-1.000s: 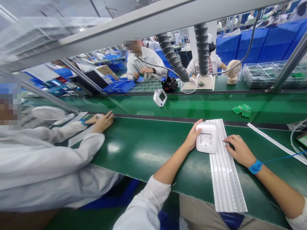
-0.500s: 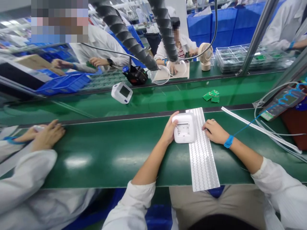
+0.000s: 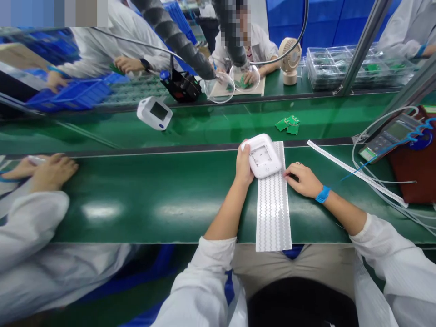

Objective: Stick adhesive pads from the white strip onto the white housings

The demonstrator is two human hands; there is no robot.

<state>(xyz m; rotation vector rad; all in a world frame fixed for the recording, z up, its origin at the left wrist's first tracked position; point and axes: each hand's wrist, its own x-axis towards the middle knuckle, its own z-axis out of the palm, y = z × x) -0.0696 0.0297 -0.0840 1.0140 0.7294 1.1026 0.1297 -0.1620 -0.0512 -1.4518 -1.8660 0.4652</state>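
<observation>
Left hand (image 3: 244, 166) gripping white device (image 3: 262, 155), tilted, over sticker strip (image 3: 273, 206); right hand (image 3: 304, 179) at three o'clock, fingertips on strip; green boards (image 3: 288, 124) toward one o'clock.

Casing (image 3: 262, 156) sat centre frame on upper end of sticker strip (image 3: 273, 204), left hand (image 3: 244, 166) at its left, right hand (image 3: 303, 179) at its right. Second device (image 3: 154, 113) lay upper left; circuit boards (image 3: 288, 124) upper right of casing.
</observation>
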